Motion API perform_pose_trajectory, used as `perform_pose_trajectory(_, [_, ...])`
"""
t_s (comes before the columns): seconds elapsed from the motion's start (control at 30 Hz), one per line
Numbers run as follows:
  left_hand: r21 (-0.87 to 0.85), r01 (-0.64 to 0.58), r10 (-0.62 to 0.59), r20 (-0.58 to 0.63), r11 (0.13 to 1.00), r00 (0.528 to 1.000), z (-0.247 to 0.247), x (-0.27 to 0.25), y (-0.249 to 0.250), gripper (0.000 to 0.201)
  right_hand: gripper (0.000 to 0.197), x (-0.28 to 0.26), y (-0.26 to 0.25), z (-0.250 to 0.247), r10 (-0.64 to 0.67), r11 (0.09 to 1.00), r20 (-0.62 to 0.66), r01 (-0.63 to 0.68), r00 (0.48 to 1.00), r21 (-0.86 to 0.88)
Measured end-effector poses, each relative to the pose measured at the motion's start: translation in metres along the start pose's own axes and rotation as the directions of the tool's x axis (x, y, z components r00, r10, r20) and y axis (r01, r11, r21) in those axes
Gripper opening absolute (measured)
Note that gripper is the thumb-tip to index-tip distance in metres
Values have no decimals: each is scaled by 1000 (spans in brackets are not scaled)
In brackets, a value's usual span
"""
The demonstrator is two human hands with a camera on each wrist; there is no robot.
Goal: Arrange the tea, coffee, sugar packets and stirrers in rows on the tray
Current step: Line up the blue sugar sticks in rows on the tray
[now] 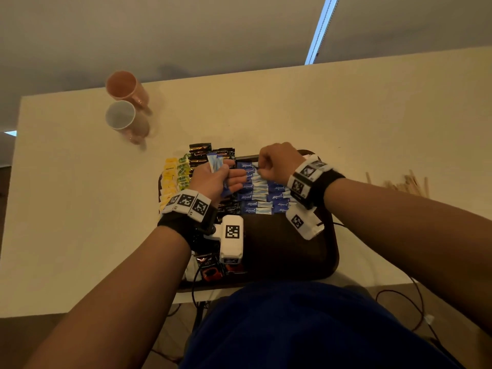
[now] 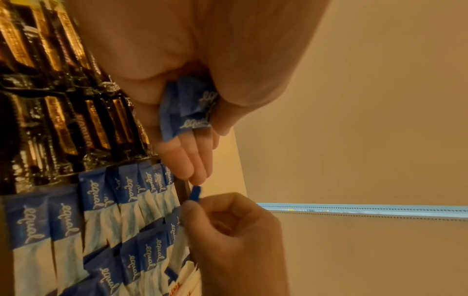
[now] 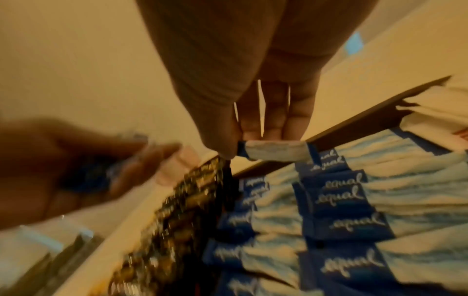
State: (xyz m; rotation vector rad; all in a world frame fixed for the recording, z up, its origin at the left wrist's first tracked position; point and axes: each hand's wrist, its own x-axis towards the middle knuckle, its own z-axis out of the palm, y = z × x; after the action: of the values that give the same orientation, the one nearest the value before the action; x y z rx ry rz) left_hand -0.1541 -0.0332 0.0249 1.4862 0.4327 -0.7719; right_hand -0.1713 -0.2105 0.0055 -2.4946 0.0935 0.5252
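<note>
Both hands work over the far end of the dark tray (image 1: 292, 259): the left hand (image 1: 213, 179) clutches a small bundle of blue sugar packets (image 1: 215, 162), thumb curled across them, while the right hand (image 1: 279, 162) pinches a single blue-and-white packet (image 3: 273, 153) between thumb and fingertips just above the tray's far rim. From the head view that single packet is hidden under the right knuckles; the right wrist view shows it held level over the laid rows of sugar packets (image 1: 263, 194), and the left wrist view catches only its blue end poking past the thumb. Dark coffee sachets (image 1: 213, 153) sit left of the sugar rows, with yellow and green tea bags (image 1: 175, 177) beyond them. Wooden stirrers (image 1: 404, 183) lie loose on the table (image 1: 346, 115) well right of the tray, and two mugs (image 1: 125, 102) stand at the far left
</note>
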Motion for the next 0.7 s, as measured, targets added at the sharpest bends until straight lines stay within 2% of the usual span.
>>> perform_pose_trajectory(0.07, [29, 1, -1, -10, 1000, 1000, -2, -1, 2, 19, 7, 7, -3, 13, -43, 989, 90, 55, 995, -134])
perform_pose_trajectory(0.13, [63, 8, -7, -16, 998, 1000, -6, -3, 3, 19, 8, 12, -6, 21, -71, 975, 124, 95, 990, -201])
perform_pose_trajectory(0.2, [82, 3, -2, -14, 997, 1000, -8, -4, 4, 20, 13, 17, -9, 25, -80, 968, 156, 115, 984, -225])
perform_pose_trajectory(0.3, [68, 18, -18, 4, 998, 1000, -9, -5, 5, 21, 31, 17, -4, 25, -78, 965, 177, 118, 981, -232])
perform_pose_trajectory(0.43, [-9, 94, -94, 61, 995, 994, -11, -8, 9, 25, 20, 9, 12, 11, -52, 995, -27, 50, 998, -90])
perform_pose_trajectory(0.53, [0, 84, -84, 117, 996, 990, -6, -11, 11, 26, 18, 2, 15, -1, -54, 998, -142, 57, 988, 18])
perform_pose_trajectory(0.63, [37, 58, -65, 213, 998, 975, 2, -15, 12, 19, 20, -5, 4, -9, -79, 981, -181, 109, 980, 160])
perform_pose_trajectory(0.7, [55, 47, -60, 268, 997, 962, 6, -17, 11, 21, 23, -11, -5, -15, -68, 947, -165, 116, 984, 299])
